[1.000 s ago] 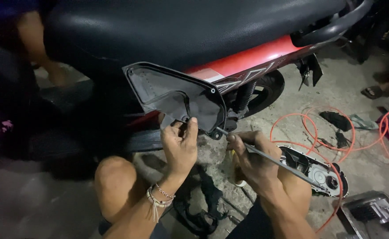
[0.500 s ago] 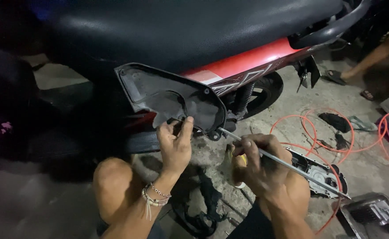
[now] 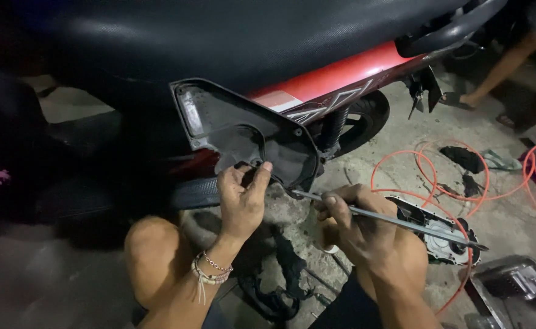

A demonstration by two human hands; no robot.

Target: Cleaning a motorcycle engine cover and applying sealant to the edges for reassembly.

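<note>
A red and black motorbike (image 3: pixel 341 79) stands in front of me, its black seat across the top. A black plastic side panel (image 3: pixel 243 131) hangs loose from its flank. My left hand (image 3: pixel 240 198) pinches the panel's lower edge with thumb and fingers. My right hand (image 3: pixel 356 228) grips a long thin metal tool (image 3: pixel 402 222), whose tip touches the panel's lower right corner. My bare knee (image 3: pixel 155 250) is below the left hand.
An orange hose (image 3: pixel 457 176) loops over the concrete floor at right. A grey engine cover (image 3: pixel 444 234) lies near my right hand, a metal tray (image 3: pixel 514 289) at bottom right. Black rags (image 3: pixel 280 280) lie between my legs. Another person's leg (image 3: pixel 505 64) stands at top right.
The view has shifted a little left and closer. My left hand stays on the panel's lower edge. My right hand keeps the tool's tip at the panel's corner.
</note>
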